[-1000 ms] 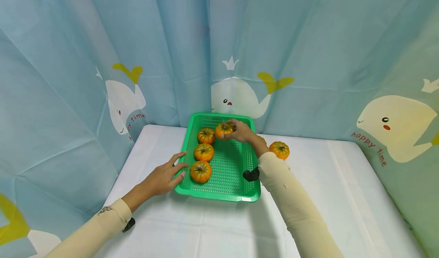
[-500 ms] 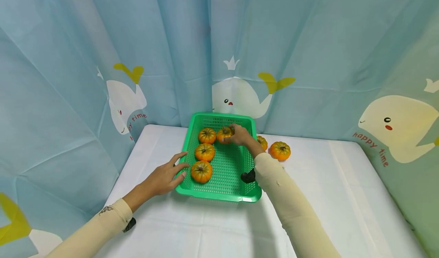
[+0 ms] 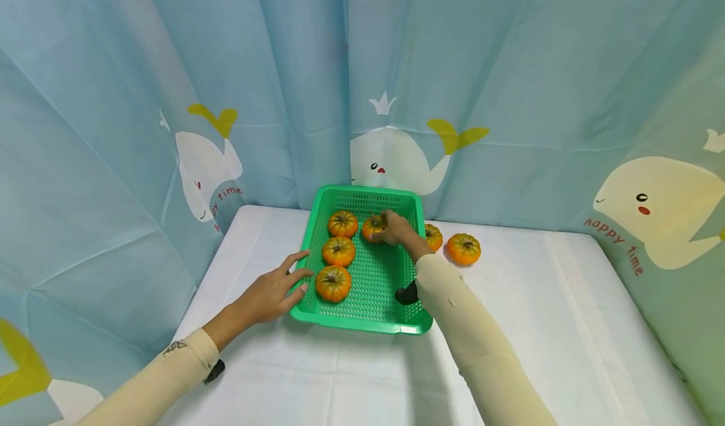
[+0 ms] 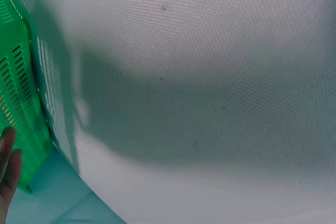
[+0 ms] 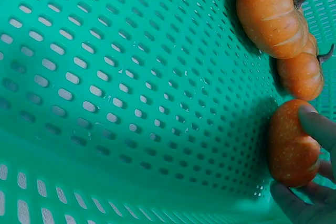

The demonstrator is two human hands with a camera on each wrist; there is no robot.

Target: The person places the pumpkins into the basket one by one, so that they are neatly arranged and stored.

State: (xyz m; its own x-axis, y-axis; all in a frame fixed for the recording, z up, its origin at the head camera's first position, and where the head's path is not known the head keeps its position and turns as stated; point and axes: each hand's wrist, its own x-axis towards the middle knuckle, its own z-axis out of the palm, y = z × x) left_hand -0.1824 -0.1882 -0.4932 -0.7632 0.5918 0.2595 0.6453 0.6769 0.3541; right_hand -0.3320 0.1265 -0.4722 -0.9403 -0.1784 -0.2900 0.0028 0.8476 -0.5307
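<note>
pumpkin toward the far end of the green basket, pinched between thumb and fingers of the right hand while the left hand lies spread-fingered at the rim, looks light, stiff and slightly slick to me, best gripped round its ribbed sides.

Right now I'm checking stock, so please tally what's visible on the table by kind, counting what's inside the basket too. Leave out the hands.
Basket: 1
Pumpkins: 6 (4 inside, 2 outside)
Total: 7
</note>
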